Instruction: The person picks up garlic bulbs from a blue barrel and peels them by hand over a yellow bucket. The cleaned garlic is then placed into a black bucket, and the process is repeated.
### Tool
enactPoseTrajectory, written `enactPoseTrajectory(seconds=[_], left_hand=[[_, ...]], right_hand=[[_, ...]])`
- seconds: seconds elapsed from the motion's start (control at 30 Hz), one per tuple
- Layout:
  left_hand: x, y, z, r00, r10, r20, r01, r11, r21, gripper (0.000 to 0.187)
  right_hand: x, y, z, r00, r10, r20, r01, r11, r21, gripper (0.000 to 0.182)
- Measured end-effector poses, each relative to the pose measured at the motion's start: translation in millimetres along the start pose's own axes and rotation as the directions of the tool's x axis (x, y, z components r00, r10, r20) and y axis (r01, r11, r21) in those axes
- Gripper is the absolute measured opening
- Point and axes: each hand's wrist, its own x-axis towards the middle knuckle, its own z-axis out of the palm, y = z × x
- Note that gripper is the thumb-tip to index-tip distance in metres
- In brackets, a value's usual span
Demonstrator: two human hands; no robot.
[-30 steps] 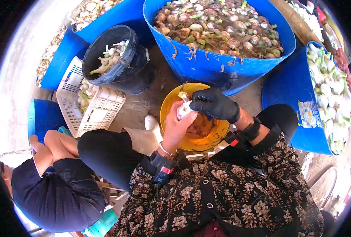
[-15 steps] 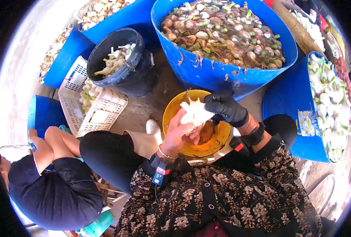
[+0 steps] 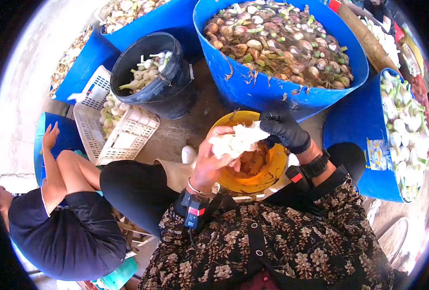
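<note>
My left hand (image 3: pixel 207 162), bare and wearing a bracelet, is closed around a white garlic bulb (image 3: pixel 231 145) with loose, ragged skin. My right hand (image 3: pixel 286 131), in a black glove, pinches the papery white skin at the bulb's right side. Both hands are over a yellow basin (image 3: pixel 276 166), which has brown scraps and murky stains inside. The right fingertips are partly hidden behind the skin.
A large blue tub (image 3: pixel 277 99) of garlic in water stands ahead. Garlic also fills a blue tub (image 3: pixel 342 140) at right, a black bucket (image 3: pixel 168 99) and a white crate (image 3: pixel 132 137). A co-worker (image 3: pixel 67 227) sits at left, one hand raised.
The garlic has turned, and more loose skin stretches toward my gloved hand. At left the co-worker's hand has come up, and a white object now shows by the crate's corner. The view has shifted slightly.
</note>
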Motion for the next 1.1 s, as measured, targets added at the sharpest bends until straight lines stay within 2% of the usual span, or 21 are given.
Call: enactPoseTrajectory(seconds=[0.1, 0.2, 0.23, 0.33, 0.37, 0.43, 0.47, 0.5, 0.53, 0.6, 0.63, 0.67, 0.7, 0.73, 0.77, 0.8, 0.87, 0.9, 0.97, 1.07, 1.1], left_hand=[[0, 15, 0, 1.000, 0.017, 0.018, -0.019, 0.992, 0.124, 0.055], [-2, 17, 8, 0.998, 0.053, -0.040, -0.036, 0.939, 0.343, 0.049], [-4, 22, 14, 0.994, -0.001, -0.105, 0.036, 0.943, 0.330, 0.048], [-2, 21, 11, 0.985, 0.154, 0.079, -0.164, 0.691, 0.704, 0.049], [-6, 23, 15, 0.998, 0.052, 0.019, -0.053, 0.774, 0.631, 0.047], [-8, 18, 11, 0.997, 0.075, 0.006, -0.061, 0.770, 0.635, 0.048], [-8, 16, 10, 0.996, 0.084, 0.001, -0.065, 0.769, 0.636, 0.048], [-8, 18, 14, 0.988, 0.142, 0.061, -0.142, 0.676, 0.723, 0.048], [-8, 22, 16, 0.969, 0.228, 0.098, -0.228, 0.662, 0.714, 0.047], [-12, 38, 17, 0.908, 0.382, 0.171, -0.388, 0.615, 0.687, 0.046], [-10, 51, 21, 0.847, 0.475, 0.239, -0.444, 0.384, 0.810, 0.044], [-6, 64, 23, 0.829, 0.460, 0.317, -0.493, 0.334, 0.803, 0.045], [-3, 65, 21, 0.879, 0.398, 0.264, -0.406, 0.332, 0.851, 0.046], [-3, 63, 17, 0.922, 0.328, 0.204, -0.313, 0.325, 0.892, 0.048], [-2, 49, 9, 0.933, 0.334, 0.135, -0.246, 0.317, 0.916, 0.050], [-4, 43, 11, 0.948, 0.310, 0.071, -0.162, 0.280, 0.946, 0.051], [-3, 22, 7, 0.950, 0.313, 0.011, -0.110, 0.302, 0.947, 0.051], [0, 13, 5, 0.947, 0.319, 0.031, -0.123, 0.271, 0.955, 0.052], [6, 0, 1, 0.937, 0.342, 0.069, -0.144, 0.199, 0.969, 0.053], [11, -11, 1, 0.916, 0.381, 0.126, -0.169, 0.082, 0.982, 0.055], [11, -11, 6, 0.946, 0.315, 0.074, -0.102, 0.071, 0.992, 0.058]], right_hand=[[1, 0, 0, 1.000, -0.005, -0.020, 0.004, 0.999, -0.038, 0.022], [17, 20, -1, 0.975, -0.157, 0.156, 0.213, 0.859, -0.465, 0.025], [14, 23, 3, 0.982, -0.159, 0.103, 0.189, 0.865, -0.465, 0.029], [14, 30, 3, 0.998, -0.023, 0.063, 0.045, 0.928, -0.371, 0.029], [14, 31, 3, 0.998, -0.028, 0.059, 0.049, 0.923, -0.383, 0.028], [14, 33, 3, 0.998, -0.039, 0.056, 0.059, 0.911, -0.409, 0.027], [17, 38, 0, 0.982, -0.170, 0.080, 0.187, 0.843, -0.504, 0.027], [21, 48, -5, 0.949, -0.293, 0.117, 0.304, 0.749, -0.589, 0.027], [25, 60, -12, 0.899, -0.405, 0.166, 0.406, 0.632, -0.660, 0.027], [30, 83, -30, 0.897, -0.394, 0.198, 0.403, 0.551, -0.731, 0.022], [32, 80, -32, 0.894, -0.387, 0.227, 0.409, 0.498, -0.765, 0.021], [29, 80, -29, 0.935, -0.304, 0.182, 0.332, 0.573, -0.749, 0.018], [16, 73, -14, 0.966, -0.213, 0.146, 0.251, 0.642, -0.724, 0.022], [8, 62, -5, 0.988, -0.059, 0.144, 0.153, 0.559, -0.815, 0.030], [2, 51, 4, 0.986, 0.096, 0.139, 0.083, 0.441, -0.894, 0.040], [1, 46, 9, 0.982, -0.062, 0.180, 0.189, 0.408, -0.893, 0.043], [-4, 37, 18, 0.903, -0.356, 0.243, 0.355, 0.297, -0.886, 0.051], [-11, 10, 25, 0.930, -0.323, 0.177, 0.323, 0.485, -0.813, 0.051], [-14, 4, 39, 0.899, -0.420, 0.124, 0.382, 0.614, -0.690, 0.048], [-18, 2, 50, 0.873, -0.488, 0.017, 0.398, 0.690, -0.605, 0.036], [-16, 5, 47, 0.870, -0.492, -0.015, 0.381, 0.692, -0.613, 0.034]])
